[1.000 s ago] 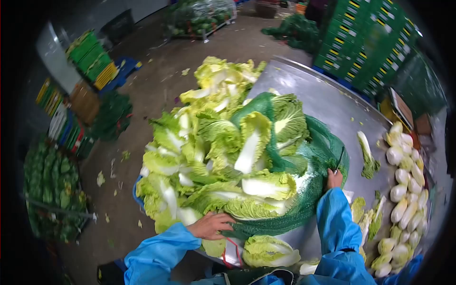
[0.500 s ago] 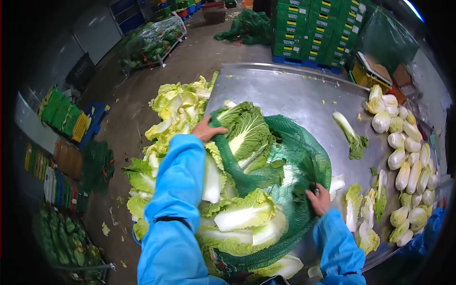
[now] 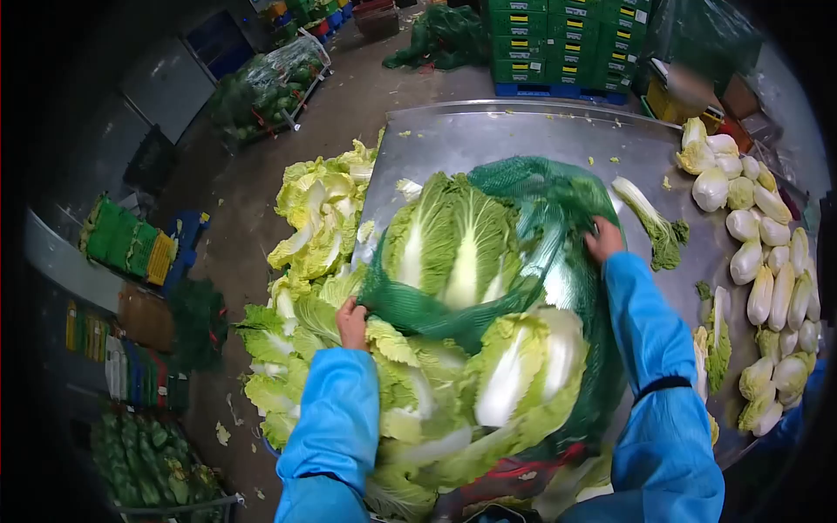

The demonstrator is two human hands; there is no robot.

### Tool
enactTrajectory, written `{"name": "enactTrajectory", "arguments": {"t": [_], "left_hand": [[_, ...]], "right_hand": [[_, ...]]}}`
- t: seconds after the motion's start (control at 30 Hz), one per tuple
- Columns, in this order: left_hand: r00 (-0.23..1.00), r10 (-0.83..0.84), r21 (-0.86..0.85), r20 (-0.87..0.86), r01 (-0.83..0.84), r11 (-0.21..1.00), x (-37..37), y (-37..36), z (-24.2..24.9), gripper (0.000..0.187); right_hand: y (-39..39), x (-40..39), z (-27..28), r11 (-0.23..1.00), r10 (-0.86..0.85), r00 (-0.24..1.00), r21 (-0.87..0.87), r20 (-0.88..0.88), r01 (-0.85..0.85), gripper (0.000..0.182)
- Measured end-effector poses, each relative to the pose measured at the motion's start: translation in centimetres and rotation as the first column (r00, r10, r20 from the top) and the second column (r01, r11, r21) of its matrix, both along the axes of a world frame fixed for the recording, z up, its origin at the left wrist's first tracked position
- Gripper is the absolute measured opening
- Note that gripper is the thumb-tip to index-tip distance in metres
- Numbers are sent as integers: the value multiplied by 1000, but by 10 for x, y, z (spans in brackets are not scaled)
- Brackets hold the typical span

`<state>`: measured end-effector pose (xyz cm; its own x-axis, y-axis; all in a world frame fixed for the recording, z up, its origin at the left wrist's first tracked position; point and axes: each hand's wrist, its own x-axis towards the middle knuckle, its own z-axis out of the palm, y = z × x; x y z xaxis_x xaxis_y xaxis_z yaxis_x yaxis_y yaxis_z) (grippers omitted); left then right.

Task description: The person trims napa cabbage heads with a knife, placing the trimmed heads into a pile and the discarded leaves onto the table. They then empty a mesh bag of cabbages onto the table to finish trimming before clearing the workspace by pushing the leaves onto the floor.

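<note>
A green mesh bag (image 3: 445,322) lies on the metal table with its mouth spread wide. Several leafy heads of Chinese cabbage (image 3: 466,253) show inside it, pale stems toward me. My left hand (image 3: 352,324) is closed on the near-left rim of the mesh. At the far right side, my right hand (image 3: 603,240) grips the bag's edge, its fingertips partly covered by netting. Closer to my body, cut cabbage pieces with white ribs (image 3: 514,370) lie against the mesh. Yellow-green loose leaves (image 3: 323,209) are heaped left of the bag.
Trimmed pale cabbage hearts (image 3: 772,292) line the right side of the metal table (image 3: 523,131). A single long leafy stalk (image 3: 649,222) lies near them. Stacked green crates (image 3: 567,48) stand behind the table. A wrapped cart of cabbages (image 3: 270,87) is on the floor at far left.
My left hand has come nearer to me, drawing the mesh rim down. My right hand has moved away from me and up along the bag. More of the cabbage inside shows.
</note>
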<state>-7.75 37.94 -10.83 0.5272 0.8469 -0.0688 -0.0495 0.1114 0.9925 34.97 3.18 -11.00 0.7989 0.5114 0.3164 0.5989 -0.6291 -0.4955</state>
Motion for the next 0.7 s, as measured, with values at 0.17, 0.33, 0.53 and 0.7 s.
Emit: {"name": "enactTrajectory", "arguments": {"t": [0.17, 0.33, 0.53, 0.7], "left_hand": [[999, -1, -329, 37, 14, 944, 59, -87, -38, 35], [940, -335, -180, -57, 321, 930, 105, -165, -33, 30], [972, -176, 161, -154, 200, 966, 84, -187, 21, 41], [796, -450, 742, -405, 574, 348, 17, -258, 89, 76]], "right_hand": [[78, -66, 143, 989, 15, 919, 143, -395, 45, 44], [156, -63, 153, 992, 60, 927, 125, -369, -15, 58], [204, -66, 145, 853, 261, 916, -371, -304, -367, 48], [160, -91, 171, 919, 350, 868, -48, -353, -391, 33]]}}
